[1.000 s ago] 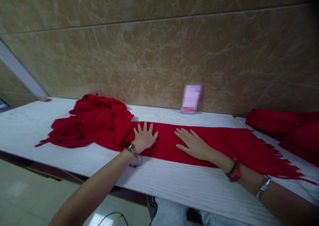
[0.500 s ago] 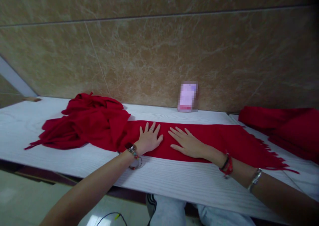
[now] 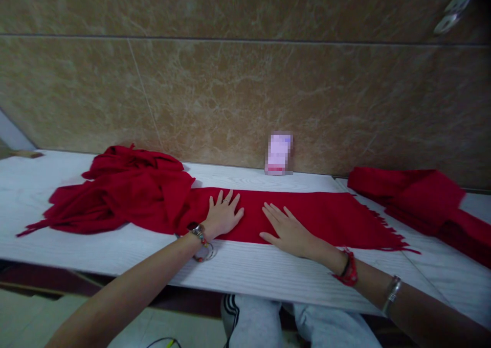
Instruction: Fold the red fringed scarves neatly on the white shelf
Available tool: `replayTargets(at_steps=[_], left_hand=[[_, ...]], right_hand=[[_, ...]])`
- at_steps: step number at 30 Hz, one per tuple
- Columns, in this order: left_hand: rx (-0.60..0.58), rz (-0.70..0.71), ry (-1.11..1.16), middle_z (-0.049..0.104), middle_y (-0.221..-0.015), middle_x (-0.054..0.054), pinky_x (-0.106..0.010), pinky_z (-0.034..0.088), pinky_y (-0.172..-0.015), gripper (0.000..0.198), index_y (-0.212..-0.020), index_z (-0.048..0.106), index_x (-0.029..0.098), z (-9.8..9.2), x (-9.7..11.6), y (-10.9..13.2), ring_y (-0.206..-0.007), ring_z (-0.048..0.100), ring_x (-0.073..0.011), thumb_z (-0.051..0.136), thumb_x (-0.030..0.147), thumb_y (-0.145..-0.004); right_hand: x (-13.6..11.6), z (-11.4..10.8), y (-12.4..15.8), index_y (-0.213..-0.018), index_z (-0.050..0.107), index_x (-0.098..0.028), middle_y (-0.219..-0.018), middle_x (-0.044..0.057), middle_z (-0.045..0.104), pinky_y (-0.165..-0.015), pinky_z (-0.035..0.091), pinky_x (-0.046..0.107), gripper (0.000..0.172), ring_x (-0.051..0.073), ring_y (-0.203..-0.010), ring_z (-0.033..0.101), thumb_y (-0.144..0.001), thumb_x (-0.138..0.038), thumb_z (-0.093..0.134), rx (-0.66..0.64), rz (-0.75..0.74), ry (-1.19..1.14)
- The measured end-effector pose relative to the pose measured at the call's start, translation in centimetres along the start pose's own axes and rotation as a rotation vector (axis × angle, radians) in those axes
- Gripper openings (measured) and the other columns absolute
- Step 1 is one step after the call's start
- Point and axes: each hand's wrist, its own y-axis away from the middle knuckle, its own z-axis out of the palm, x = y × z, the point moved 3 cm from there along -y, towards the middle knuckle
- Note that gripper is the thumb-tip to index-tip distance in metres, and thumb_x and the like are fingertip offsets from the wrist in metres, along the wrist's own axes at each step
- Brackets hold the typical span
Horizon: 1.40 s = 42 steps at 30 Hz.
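Observation:
A red scarf [image 3: 322, 217] lies lengthwise along the white table, its right part flat and ending in a fringe. Its left part is bunched in a loose heap [image 3: 118, 194]. My left hand [image 3: 223, 216] rests palm down on the flat cloth beside the heap, fingers spread. To its right, my right hand [image 3: 289, 230] also lies flat at the scarf's near half, fingers stretched out and the thumb apart. Neither hand grips the cloth.
Another red cloth [image 3: 410, 194] lies folded at the right end of the white table [image 3: 268, 271]. A phone-like object with a blurred screen [image 3: 279, 154] leans on the brown marbled wall [image 3: 230, 92]. My legs [image 3: 257, 322] are under the table's front edge.
My view has turned a little, so the table's things sit further left. My right hand has slid slightly toward the scarf's near edge. My left hand stays in about the same place on the cloth.

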Motion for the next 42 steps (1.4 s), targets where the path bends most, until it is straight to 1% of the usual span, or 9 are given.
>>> replayTargets(at_steps=[6,10,16,19,26,29,33,38,42], left_hand=[[0.015,-0.006,0.007,0.021,-0.148,-0.01,-0.059,0.019,-0.101,0.055,-0.14,0.029,0.021,-0.3,0.1,0.0,-0.133,0.016,-0.0362,0.028,0.046,-0.09],[0.03,0.024,-0.014,0.017,-0.149,-0.009,-0.06,0.02,-0.1,0.053,-0.14,0.028,0.027,-0.4,0.2,-0.1,-0.134,0.015,-0.0366,0.03,0.047,-0.09],[-0.021,-0.011,-0.039,0.022,-0.148,-0.008,-0.059,0.019,-0.101,0.054,-0.14,0.028,0.028,-0.2,0.0,-0.3,-0.133,0.018,-0.0371,0.027,0.049,-0.09],[-0.03,-0.01,-0.037,0.021,-0.148,-0.008,-0.059,0.019,-0.101,0.054,-0.14,0.027,0.029,-0.2,-0.1,-0.4,-0.133,0.016,-0.0377,0.027,0.049,-0.09],[-0.036,-0.001,-0.031,0.021,-0.148,-0.008,-0.058,0.019,-0.101,0.054,-0.14,0.027,0.028,-0.4,-0.1,-0.5,-0.133,0.016,-0.0374,0.026,0.048,-0.09],[-0.035,-0.006,-0.037,0.021,-0.148,-0.008,-0.058,0.019,-0.101,0.054,-0.14,0.027,0.028,-0.5,0.0,-0.5,-0.133,0.017,-0.0372,0.026,0.047,-0.09],[-0.043,-0.011,-0.042,0.02,-0.148,-0.008,-0.059,0.019,-0.101,0.054,-0.141,0.026,0.027,-0.5,0.1,-0.5,-0.133,0.016,-0.0373,0.025,0.047,-0.09],[-0.05,-0.007,-0.062,0.021,-0.148,-0.008,-0.06,0.019,-0.1,0.054,-0.141,0.027,0.027,-0.4,0.1,-0.7,-0.133,0.017,-0.0372,0.026,0.046,-0.09],[-0.047,-0.004,-0.062,0.021,-0.148,-0.007,-0.059,0.019,-0.1,0.054,-0.141,0.026,0.028,-0.3,-0.1,-0.7,-0.133,0.017,-0.0371,0.025,0.046,-0.09]], right_hand=[[3.6,-1.5,2.4,-0.142,0.02,-0.008,-0.148,0.016,0.017,-0.108,0.013,0.051,0.076,0.026,-0.136,0.011,-0.086,-0.059,0.026,-0.069,0.083,-0.073],[2.8,-2.9,-1.1,-0.143,0.015,-0.009,-0.149,0.014,0.011,-0.107,0.01,0.053,0.072,0.025,-0.137,0.004,-0.089,-0.056,0.022,0.06,0.138,-0.128],[1.0,-0.8,-4.1,-0.141,0.026,-0.016,-0.148,0.01,0.02,-0.107,0.013,0.052,0.06,0.026,-0.136,0.013,-0.091,-0.049,0.024,-0.004,0.049,-0.041],[4.0,-0.3,-2.2,-0.141,0.025,-0.016,-0.148,0.009,0.02,-0.107,0.017,0.051,0.06,0.025,-0.135,0.015,-0.091,-0.049,0.022,-0.003,0.09,0.002],[15.2,-0.5,4.3,-0.139,0.027,-0.006,-0.146,0.016,0.024,-0.105,0.019,0.053,0.055,0.025,-0.134,0.021,-0.092,-0.035,0.02,0.015,0.307,0.123],[17.6,-0.7,5.8,-0.139,0.028,-0.007,-0.146,0.015,0.024,-0.106,0.019,0.05,0.054,0.024,-0.134,0.021,-0.092,-0.033,0.02,0.014,0.382,0.111],[16.5,-1.4,4.5,-0.139,0.028,-0.009,-0.146,0.016,0.025,-0.105,0.016,0.055,0.054,0.027,-0.135,0.018,-0.092,-0.034,0.021,0.057,0.382,0.106],[12.5,-1.2,-0.1,-0.141,0.025,-0.012,-0.147,0.014,0.022,-0.106,0.019,0.052,0.057,0.026,-0.135,0.017,-0.092,-0.04,0.021,0.069,0.136,-0.009],[15.0,-0.1,0.2,-0.141,0.025,-0.017,-0.148,0.009,0.022,-0.107,0.016,0.051,0.056,0.024,-0.135,0.016,-0.091,-0.04,0.019,-0.006,0.198,0.026]])
